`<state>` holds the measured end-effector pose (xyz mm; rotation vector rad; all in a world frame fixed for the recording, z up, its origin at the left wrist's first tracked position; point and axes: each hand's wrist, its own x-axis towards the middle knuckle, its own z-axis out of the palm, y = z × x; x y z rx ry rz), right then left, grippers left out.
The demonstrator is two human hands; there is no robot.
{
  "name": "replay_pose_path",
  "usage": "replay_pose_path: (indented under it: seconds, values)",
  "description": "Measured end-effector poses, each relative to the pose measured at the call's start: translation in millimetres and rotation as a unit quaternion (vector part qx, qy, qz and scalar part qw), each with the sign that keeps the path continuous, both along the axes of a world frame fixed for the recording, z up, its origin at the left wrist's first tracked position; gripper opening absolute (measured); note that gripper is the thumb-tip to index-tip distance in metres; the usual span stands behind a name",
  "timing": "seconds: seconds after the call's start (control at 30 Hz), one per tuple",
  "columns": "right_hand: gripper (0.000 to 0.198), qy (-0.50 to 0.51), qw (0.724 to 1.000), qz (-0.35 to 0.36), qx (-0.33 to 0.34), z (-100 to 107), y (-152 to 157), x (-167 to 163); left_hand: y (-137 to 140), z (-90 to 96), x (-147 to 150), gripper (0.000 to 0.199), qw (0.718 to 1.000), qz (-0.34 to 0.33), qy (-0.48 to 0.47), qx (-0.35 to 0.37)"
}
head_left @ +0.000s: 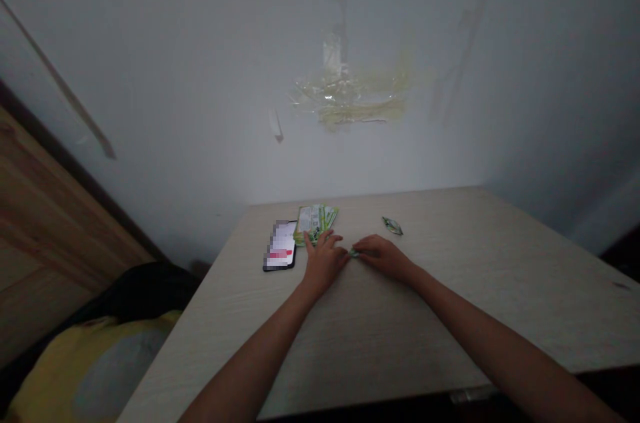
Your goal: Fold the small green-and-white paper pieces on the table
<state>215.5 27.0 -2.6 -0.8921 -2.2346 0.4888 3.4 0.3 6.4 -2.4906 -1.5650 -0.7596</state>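
Over the table, my left hand (325,262) and my right hand (385,256) meet at a small green folded wrapper (354,253). My right fingertips pinch its right side. The thumb side of my left hand closes on its left edge, while the other left fingers spread out toward a pile of flat green-and-white printed wrappers (311,220). Fingers cover much of the small piece, so its exact shape is hidden. Behind my right hand lies another folded green wrapper (393,226), touched by neither hand.
A phone (281,251) with a lit screen lies left of the pile on the pale wooden table (390,336). The white wall (225,90) with tape remains rises behind it. Yellow and grey fabric (100,363) and a wooden panel (45,223) are at the left.
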Motion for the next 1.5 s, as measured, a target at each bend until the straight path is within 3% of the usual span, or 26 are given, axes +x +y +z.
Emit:
replay_pose_path:
  seconds: [0.13, 0.2, 0.5, 0.77, 1.5]
  values:
    - [0.039, 0.007, 0.999, -0.048, 0.006, -10.1, 6.5, 1.6, 0.4, -0.2, 0.9, 0.011, 1.0, 0.011, -0.015, -0.004]
    - [0.035, 0.016, 0.997, -0.074, -0.001, -13.8, 8.9, 1.0, 0.8, -1.3, 2.0, 0.013, 1.0, 0.016, -0.025, -0.005]
    - [0.028, 0.07, 0.99, -0.088, -0.086, -13.4, 7.6, -6.7, 3.2, -7.0, 6.0, 0.015, 0.994, 0.04, -0.077, -0.072]
    - [0.032, 0.102, 0.982, -0.069, -0.142, -11.7, 7.5, -10.9, 0.8, -3.5, 9.2, 0.013, 0.985, 0.016, -0.123, -0.122]
    - [0.026, 0.067, 0.992, -0.056, -0.093, -14.8, 10.1, -9.6, 2.6, -5.3, 8.8, 0.015, 0.984, 0.045, -0.124, -0.122]
